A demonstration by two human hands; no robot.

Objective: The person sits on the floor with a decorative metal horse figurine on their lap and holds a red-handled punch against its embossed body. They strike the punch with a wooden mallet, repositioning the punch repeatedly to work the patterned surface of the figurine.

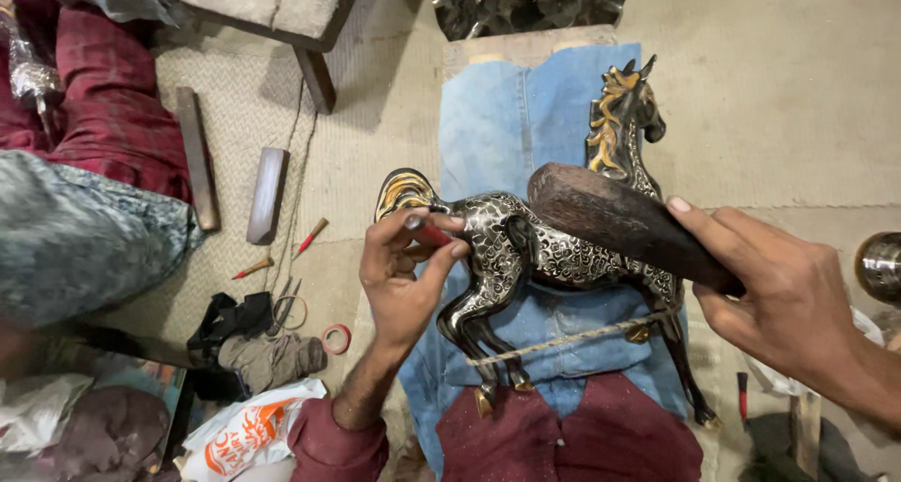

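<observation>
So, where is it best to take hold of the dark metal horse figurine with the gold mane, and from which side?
Judging by its pose, grip the dark metal horse figurine with the gold mane around its barrel-shaped body, coming from above on the bare stretch behind the neck. It lies on its side on the blue denim cloth; the legs look thin, and a cord crosses them.

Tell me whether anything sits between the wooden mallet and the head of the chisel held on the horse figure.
Nothing visible does. The right hand holds the wooden mallet above the horse figure; the left hand pinches the small chisel against its rump, with only open space between mallet and chisel.
</observation>
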